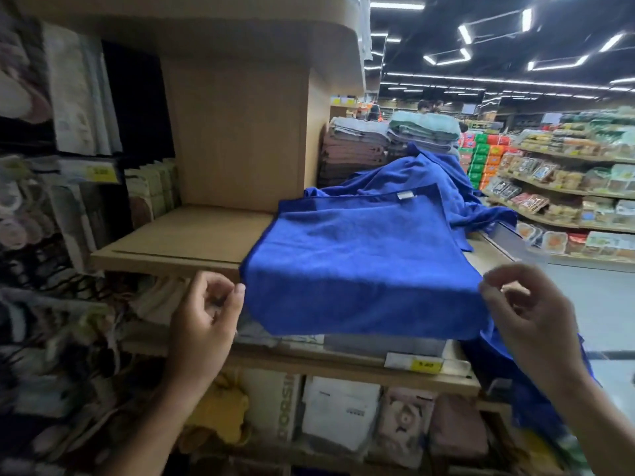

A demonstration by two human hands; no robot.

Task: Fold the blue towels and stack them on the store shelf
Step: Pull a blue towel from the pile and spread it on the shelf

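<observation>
Store aisle, wooden shelf point(192, 231) at chest level. Behind lies a heap of loose towels point(429, 180). The blue towel point(360, 262) lies spread directly ahead of you, long axis left-to-right, near edge overhanging. Your left hand point(202, 314) and right hand point(529, 314) flank its near corners, equally close, fingers curled; grip cannot be confirmed.

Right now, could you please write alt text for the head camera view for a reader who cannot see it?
A folded blue towel hangs over the front edge of a wooden store shelf, with the left hand and right hand at its side edges; unfolded blue towels are heaped behind.
</observation>
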